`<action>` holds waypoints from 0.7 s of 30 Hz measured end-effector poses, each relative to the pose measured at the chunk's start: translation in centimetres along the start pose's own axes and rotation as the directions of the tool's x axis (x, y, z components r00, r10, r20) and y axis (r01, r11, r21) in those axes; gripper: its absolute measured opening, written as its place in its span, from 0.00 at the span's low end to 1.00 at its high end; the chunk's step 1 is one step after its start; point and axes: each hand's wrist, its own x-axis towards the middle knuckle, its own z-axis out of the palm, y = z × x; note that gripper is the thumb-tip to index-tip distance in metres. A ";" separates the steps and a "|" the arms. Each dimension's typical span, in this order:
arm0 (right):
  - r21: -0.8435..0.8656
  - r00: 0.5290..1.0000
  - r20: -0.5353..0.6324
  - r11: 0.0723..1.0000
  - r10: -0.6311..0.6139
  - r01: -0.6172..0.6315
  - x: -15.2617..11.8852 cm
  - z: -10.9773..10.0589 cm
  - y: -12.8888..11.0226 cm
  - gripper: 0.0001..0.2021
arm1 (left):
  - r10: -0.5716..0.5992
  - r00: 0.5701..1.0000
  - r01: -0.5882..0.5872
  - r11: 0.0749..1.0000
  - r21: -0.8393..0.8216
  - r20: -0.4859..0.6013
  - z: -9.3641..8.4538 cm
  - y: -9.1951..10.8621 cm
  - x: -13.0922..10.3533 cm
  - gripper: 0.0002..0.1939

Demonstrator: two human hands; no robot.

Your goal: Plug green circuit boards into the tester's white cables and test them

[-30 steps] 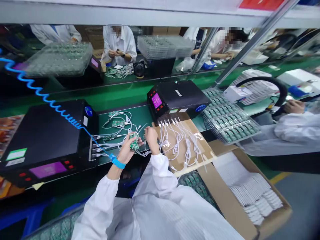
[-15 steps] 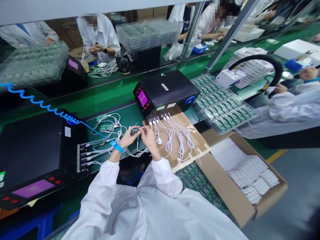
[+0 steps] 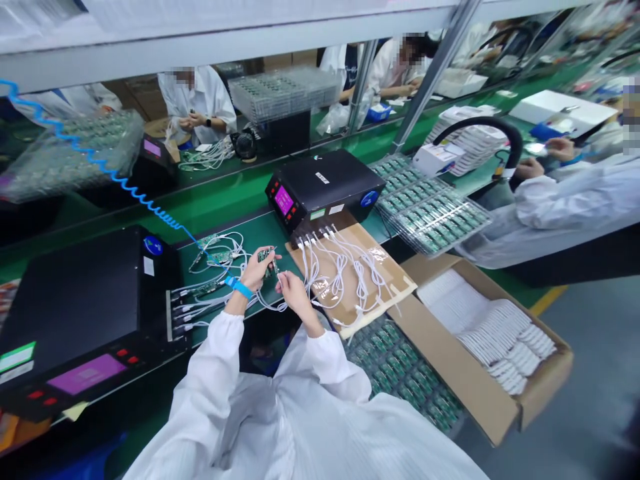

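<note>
The left hand (image 3: 256, 268) is holding a little green board (image 3: 267, 257) up over the desk (image 3: 273, 235), fingers wrapped round it, while the right hand (image 3: 290, 288) is pinching a white wire (image 3: 273, 308) (likely keeping plug and board close together).

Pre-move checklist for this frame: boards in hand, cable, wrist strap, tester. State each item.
1. Left hand has a grip on the small green boards: ok.
2. Right hand pinches a white cable just below the boards: ok; whether its plug is seated in a board: cannot tell.
3. Blue wrist strap on the left wrist, coiled blue cord attached: ok.
4. Nearest black tester screen lit magenta: ok; reading too small: cannot tell.
5. Spare white cables lie spread on the cardboard sheet, plugged into the tester front: ok.
</note>
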 end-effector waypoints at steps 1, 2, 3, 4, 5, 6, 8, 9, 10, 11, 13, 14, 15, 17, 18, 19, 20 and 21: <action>0.022 1.000 -0.006 1.000 -0.014 0.014 0.1 0.2 0.2 0.13 | -0.027 1.000 0.027 0.999 -0.031 -0.004 0.0 0.1 0.2 0.21; 0.038 1.000 -0.015 0.999 -0.024 0.025 0.3 0.3 0.4 0.15 | -0.051 0.999 0.051 0.997 -0.061 -0.005 0.0 0.2 0.3 0.21; 0.056 0.999 -0.021 0.998 -0.030 0.031 0.6 0.4 0.5 0.16 | -0.068 0.998 0.067 0.994 -0.085 -0.004 0.0 0.2 0.5 0.20; 0.080 0.999 -0.023 0.996 -0.028 0.030 0.8 0.4 0.6 0.17 | -0.074 0.997 0.074 0.992 -0.102 0.000 0.0 0.2 0.7 0.20; 0.104 0.999 -0.024 0.994 -0.022 0.025 1.1 0.4 0.7 0.18 | -0.071 0.997 0.071 0.991 -0.112 0.004 0.1 0.2 0.8 0.19; 0.124 1.000 -0.026 0.992 -0.017 0.020 1.3 0.3 0.6 0.19 | -0.065 0.998 0.066 0.991 -0.120 0.007 0.3 0.2 1.0 0.19; 0.159 0.999 -0.034 0.987 -0.010 0.015 1.6 0.0 0.5 0.21 | -0.057 0.998 0.059 0.989 -0.135 0.012 0.5 0.1 1.3 0.19; 0.173 0.999 -0.035 0.985 -0.009 0.014 1.7 -0.1 0.5 0.22 | -0.054 0.998 0.055 0.989 -0.140 0.013 0.6 0.2 1.5 0.19; 0.188 0.999 -0.033 0.982 -0.007 0.013 1.6 -0.3 0.4 0.22 | -0.047 0.999 0.048 0.988 -0.144 0.007 0.5 0.2 1.7 0.20; 0.206 1.000 -0.024 0.979 -0.006 0.010 1.5 -0.4 0.4 0.23 | -0.038 0.999 0.036 0.988 -0.147 -0.009 0.4 0.4 2.0 0.20; 0.249 1.000 0.004 0.969 0.003 -0.004 1.2 -0.6 0.6 0.23 | -0.018 0.998 0.009 0.989 -0.147 -0.059 -0.3 1.1 2.7 0.19; 0.273 1.000 0.013 0.962 0.012 -0.015 0.9 -0.7 0.7 0.23 | -0.012 0.997 0.001 0.990 -0.139 -0.082 -0.8 1.5 3.1 0.19; 0.296 1.000 0.012 0.955 0.026 -0.029 0.7 -0.7 0.9 0.23 | -0.013 0.996 0.002 0.992 -0.125 -0.094 -1.4 2.0 3.4 0.18; 0.323 0.998 -0.014 0.945 0.060 -0.052 0.4 -0.8 1.2 0.22 | -0.040 0.997 0.034 0.997 -0.075 -0.072 -2.4 2.9 3.9 0.17; 0.324 0.997 -0.032 0.944 0.074 -0.060 0.3 -0.9 1.4 0.21 | -0.060 0.997 0.058 0.998 -0.040 -0.047 -2.8 3.1 4.1 0.16; 0.322 0.996 -0.042 0.944 0.081 -0.064 0.3 -0.8 1.5 0.21 | -0.081 0.996 0.081 0.997 0.000 -0.021 -3.0 3.3 4.3 0.15; 0.319 0.996 -0.043 0.946 0.082 -0.064 0.3 -0.8 1.5 0.20 | -0.101 0.995 0.101 0.994 0.042 0.002 -3.1 3.3 4.3 0.14; 0.315 0.996 -0.037 0.947 0.079 -0.063 0.4 -0.8 1.6 0.20 | -0.118 0.993 0.116 0.990 0.085 0.019 -3.1 3.2 4.4 0.14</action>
